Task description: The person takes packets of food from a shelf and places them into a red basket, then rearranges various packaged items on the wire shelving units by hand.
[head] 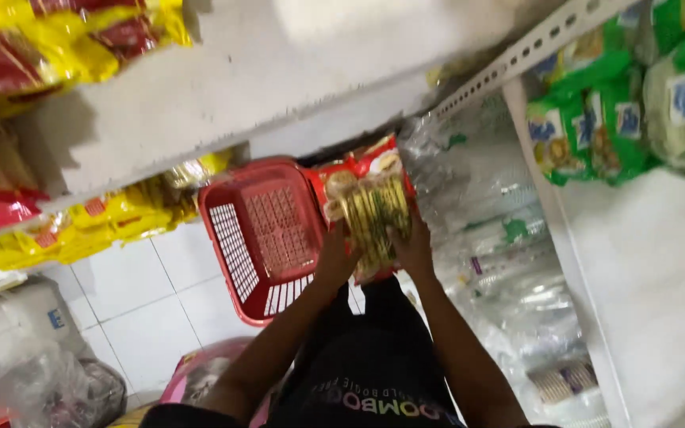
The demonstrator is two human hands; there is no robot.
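Head view, looking down between shop shelves. Both hands grip one red packet of pale biscuit-like sticks, held upright above the person's lap and just right of a red basket. Left hand clasps the packet's lower left edge, fingers wrapped onto it; right hand clasps the lower right edge likewise. With a hand on each side, the slack wrapper is kept flat and its clear window faces the camera. Packet and basket rim appear to touch, though the contact itself cannot be made out. Basket is empty, its slotted walls and floor showing, and seems to sit on the white tiled floor. White shelf above left carries yellow and red packets; more lie beneath it. Green packets fill the right-hand shelf, beside a perforated metal upright. Clear-wrapped goods are stacked at lower right.
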